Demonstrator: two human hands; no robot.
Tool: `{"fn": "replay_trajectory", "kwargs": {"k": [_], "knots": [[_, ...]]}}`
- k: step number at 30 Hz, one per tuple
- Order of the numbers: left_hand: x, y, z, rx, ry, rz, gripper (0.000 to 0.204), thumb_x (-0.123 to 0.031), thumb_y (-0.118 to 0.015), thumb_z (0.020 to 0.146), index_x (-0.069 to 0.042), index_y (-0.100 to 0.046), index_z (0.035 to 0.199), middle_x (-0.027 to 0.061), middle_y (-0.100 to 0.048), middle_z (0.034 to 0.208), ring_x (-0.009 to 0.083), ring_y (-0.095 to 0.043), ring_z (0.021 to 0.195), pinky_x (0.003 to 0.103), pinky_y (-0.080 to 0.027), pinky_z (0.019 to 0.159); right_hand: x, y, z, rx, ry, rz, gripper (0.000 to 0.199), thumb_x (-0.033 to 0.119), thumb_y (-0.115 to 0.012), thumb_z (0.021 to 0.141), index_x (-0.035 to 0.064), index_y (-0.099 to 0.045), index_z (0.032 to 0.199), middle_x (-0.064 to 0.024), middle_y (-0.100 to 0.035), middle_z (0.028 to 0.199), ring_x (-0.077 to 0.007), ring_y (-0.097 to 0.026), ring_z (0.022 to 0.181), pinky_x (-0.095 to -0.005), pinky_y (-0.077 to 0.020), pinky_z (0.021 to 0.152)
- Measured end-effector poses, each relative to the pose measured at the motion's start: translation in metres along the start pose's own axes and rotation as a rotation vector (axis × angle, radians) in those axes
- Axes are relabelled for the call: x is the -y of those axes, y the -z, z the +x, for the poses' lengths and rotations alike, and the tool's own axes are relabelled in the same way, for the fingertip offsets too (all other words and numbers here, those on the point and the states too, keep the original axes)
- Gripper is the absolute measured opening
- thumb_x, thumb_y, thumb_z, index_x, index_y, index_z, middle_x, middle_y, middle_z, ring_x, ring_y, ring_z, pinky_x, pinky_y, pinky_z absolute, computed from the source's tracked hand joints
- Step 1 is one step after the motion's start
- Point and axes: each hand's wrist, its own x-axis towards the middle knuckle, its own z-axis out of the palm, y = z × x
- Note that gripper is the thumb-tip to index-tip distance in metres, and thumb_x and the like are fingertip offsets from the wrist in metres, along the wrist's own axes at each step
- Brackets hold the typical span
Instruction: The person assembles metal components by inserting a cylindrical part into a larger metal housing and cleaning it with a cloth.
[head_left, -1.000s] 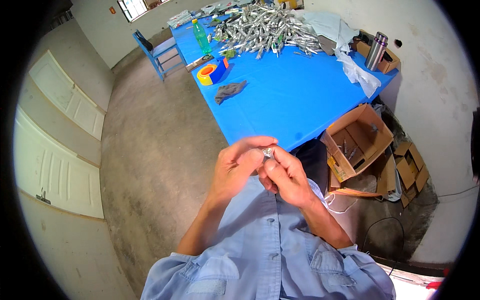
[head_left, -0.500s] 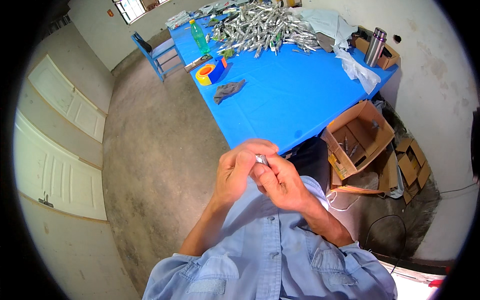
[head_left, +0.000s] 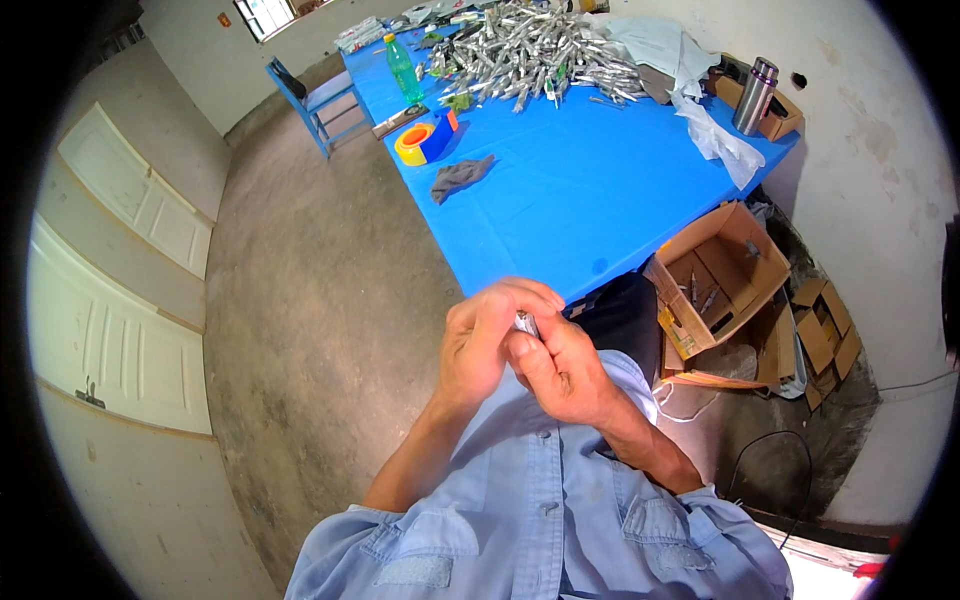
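At mid-frame, the right hand [head_left: 568,372] pinches a shiny thing [head_left: 526,324], maybe steadying it; I can't tell if the left hand [head_left: 476,346] grips.

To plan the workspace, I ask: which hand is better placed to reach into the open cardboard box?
Probably the right hand: it is nearer the open cardboard box, which sits on that side. The left hand is farther away; both are at a small silvery object.

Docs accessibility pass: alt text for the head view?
Left hand and right hand meet around a small silvery piece, partly hidden, by a blue table. On it: a silvery heap, green bottle, grey cloth and steel flask. Open box at right.
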Motion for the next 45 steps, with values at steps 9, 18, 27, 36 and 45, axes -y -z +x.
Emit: {"fn": "replay_trajectory", "kwargs": {"k": [9,18,27,36,45], "knots": [[-0.002,-0.006,-0.001,-0.063,0.049,-0.023,0.059,-0.037,-0.034,0.114,0.005,-0.070,0.093,0.0235,-0.071,0.103,0.0259,-0.065,0.094,0.038,-0.052,0.086,0.001,0.001,0.001,0.004,0.000,-0.044,0.043,0.009,-0.051,0.101,-0.0016,-0.049,0.142,-0.0205,-0.066,0.111,-0.0305,-0.068,0.096,-0.0387,-0.0537,0.083],[-0.001,-0.006,-0.001,-0.060,0.055,-0.046,0.059,-0.036,-0.034,0.114,0.005,-0.070,0.092,0.0230,-0.070,0.103,0.0262,-0.065,0.094,0.038,-0.052,0.085,0.001,0.002,0.001,0.020,0.013,-0.068,0.045,0.010,-0.052,0.101,-0.0024,-0.048,0.145,-0.0233,-0.065,0.119,-0.0350,-0.068,0.106,-0.0405,-0.0530,0.090],[0.003,-0.004,-0.001,-0.055,0.077,-0.082,0.054,-0.032,-0.036,0.114,0.005,-0.070,0.094,0.0200,-0.071,0.106,0.0244,-0.066,0.095,0.037,-0.053,0.086,-0.003,0.003,0.000,0.003,0.001,-0.075,0.045,0.010,-0.053,0.101,-0.0022,-0.048,0.145,-0.0224,-0.066,0.119,-0.0339,-0.068,0.106,-0.0406,-0.0533,0.090],[0.005,0.001,-0.007,-0.060,0.271,-0.444,0.082,-0.060,-0.016,0.111,0.005,-0.064,0.123,0.0245,-0.066,0.127,0.0268,-0.065,0.111,0.040,-0.051,0.099,-0.001,0.001,0.003,0.003,-0.116,0.354,0.033,0.028,-0.049,0.111,-0.0020,-0.054,0.122,0.0001,-0.050,0.073,-0.0070,-0.043,0.056,-0.0256,-0.0351,0.051],[0.006,0.005,-0.005,-0.055,0.325,-0.225,0.080,-0.060,-0.018,0.111,0.004,-0.062,0.128,0.0225,-0.067,0.128,0.0246,-0.065,0.112,0.039,-0.053,0.098,0.001,0.008,0.005,0.044,-0.204,0.491,0.034,0.030,-0.043,0.113,-0.0019,-0.056,0.117,-0.0002,-0.048,0.068,-0.0060,-0.040,0.050,-0.0236,-0.0314,0.045]]}}
